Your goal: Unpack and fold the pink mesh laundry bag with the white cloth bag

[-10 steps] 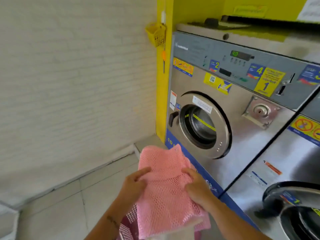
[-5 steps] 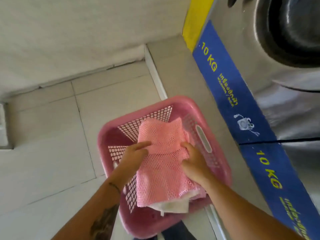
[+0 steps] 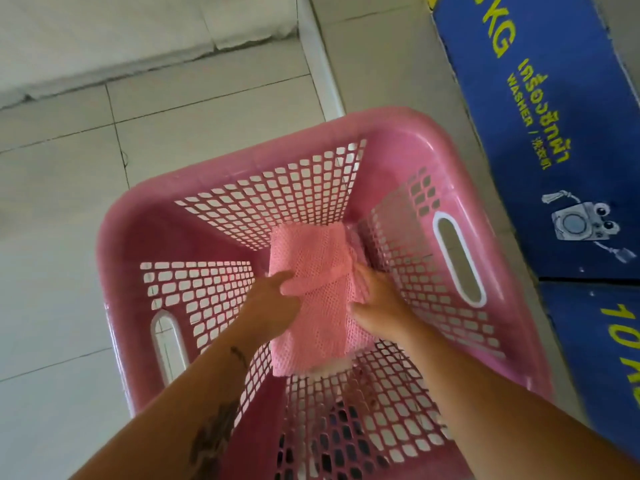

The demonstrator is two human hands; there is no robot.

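The pink mesh laundry bag [image 3: 317,296] is folded into a flat oblong bundle and sits low inside the pink plastic laundry basket [image 3: 263,168]. My left hand [image 3: 273,306] grips its left edge, thumb on top. My right hand [image 3: 375,306] holds its right edge. A sliver of the white cloth bag [image 3: 334,366] peeks out under the bundle's near end; the rest of it is hidden by the mesh.
The basket stands on pale floor tiles [image 3: 62,237]. A raised tiled step [image 3: 388,64] runs behind it. The blue base panel of a washing machine [image 3: 554,116], marked with yellow writing, is close on the right.
The view has tilted from the washing machines down to the floor. Both hands have carried the folded bundle down from above the basket's rim to deep inside it.
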